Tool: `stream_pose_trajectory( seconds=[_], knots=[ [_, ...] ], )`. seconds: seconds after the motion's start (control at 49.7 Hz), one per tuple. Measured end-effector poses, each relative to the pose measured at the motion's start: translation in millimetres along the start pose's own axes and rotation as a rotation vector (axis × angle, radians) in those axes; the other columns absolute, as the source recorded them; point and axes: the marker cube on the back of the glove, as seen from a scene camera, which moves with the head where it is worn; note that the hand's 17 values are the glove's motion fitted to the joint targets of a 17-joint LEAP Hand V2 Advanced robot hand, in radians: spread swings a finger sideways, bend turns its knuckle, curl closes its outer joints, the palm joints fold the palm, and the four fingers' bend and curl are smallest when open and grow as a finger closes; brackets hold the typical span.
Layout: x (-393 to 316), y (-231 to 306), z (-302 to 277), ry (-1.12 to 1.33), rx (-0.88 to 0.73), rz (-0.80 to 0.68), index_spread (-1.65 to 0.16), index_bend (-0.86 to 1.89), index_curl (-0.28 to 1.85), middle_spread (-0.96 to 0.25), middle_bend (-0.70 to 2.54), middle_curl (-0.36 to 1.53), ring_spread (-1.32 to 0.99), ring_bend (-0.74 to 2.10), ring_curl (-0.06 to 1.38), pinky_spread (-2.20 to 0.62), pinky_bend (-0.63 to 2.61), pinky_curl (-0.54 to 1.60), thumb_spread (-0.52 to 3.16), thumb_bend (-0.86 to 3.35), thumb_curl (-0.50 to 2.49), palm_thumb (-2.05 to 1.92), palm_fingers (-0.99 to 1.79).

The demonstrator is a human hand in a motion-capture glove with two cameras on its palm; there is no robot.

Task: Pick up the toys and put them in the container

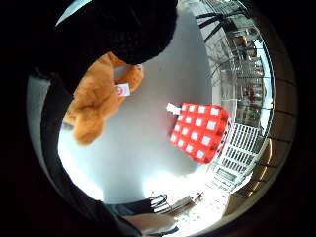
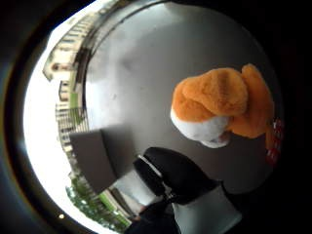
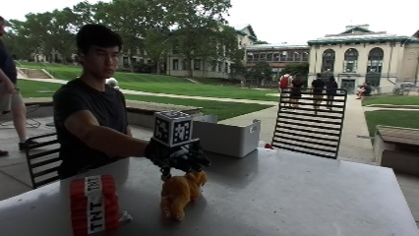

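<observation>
My gloved right hand [image 3: 178, 156] grips an orange plush toy [image 3: 180, 191] by its upper end, and the toy hangs upright with its lower end at or just above the grey table [image 3: 294, 196]. Both palm views show the orange plush toy [image 1: 96, 106] [image 2: 219, 107] close under the glove's fingers [image 2: 170, 175]. A red TNT plush block [image 3: 95, 204] [image 1: 200, 131] lies on the table's near left corner. A grey open container [image 3: 225, 136] [image 2: 95, 156] stands at the far edge of the table, behind the hand.
A black slatted chair [image 3: 308, 123] stands beyond the table's far side, and another chair [image 3: 39, 152] is behind the seated person. A small red thing [image 3: 267, 146] lies beside the container. The table's right half is bare.
</observation>
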Motion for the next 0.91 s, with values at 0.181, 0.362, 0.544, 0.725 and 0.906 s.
stream_pose_trajectory(
  seconds=[0.181, 0.362, 0.544, 0.725, 0.906],
  knots=[
    [11, -5, 42, -0.055, -0.114, 0.038, -0.4, 0.6, 0.41, 0.0, 0.06, 0.26, 0.0, 0.04, 0.1, 0.07, 0.94, 0.32, 1.1, 0.0, 0.25, 0.05, -0.04],
    [12, 1, 58, -0.178, -0.139, 0.033, -0.34, 1.18, 0.61, 0.01, 0.07, 0.2, 0.02, 0.12, 0.05, 0.05, 1.13, 0.36, 1.27, 0.12, 0.29, 0.26, 0.07],
    [10, 0, 51, -0.151, -0.116, 0.032, -0.25, 1.05, 0.61, -0.01, 0.21, 0.22, -0.02, 0.55, 0.16, -0.19, 1.22, 0.36, 1.37, 0.28, 0.38, 0.56, 0.6],
    [2, 5, 44, -0.041, -0.028, 0.025, -0.24, 0.87, 0.63, -0.1, 0.3, 0.28, -0.21, 0.88, 0.29, -0.36, 1.09, 0.35, 1.31, 0.39, 0.49, 0.81, 0.86],
    [-7, 6, 37, 0.1, 0.011, 0.001, -0.28, 0.4, 0.6, -0.2, 0.39, 0.34, -0.34, 1.18, 0.4, -0.47, 1.08, 0.35, 1.31, 0.54, 0.6, 1.02, 0.96]
  ],
)
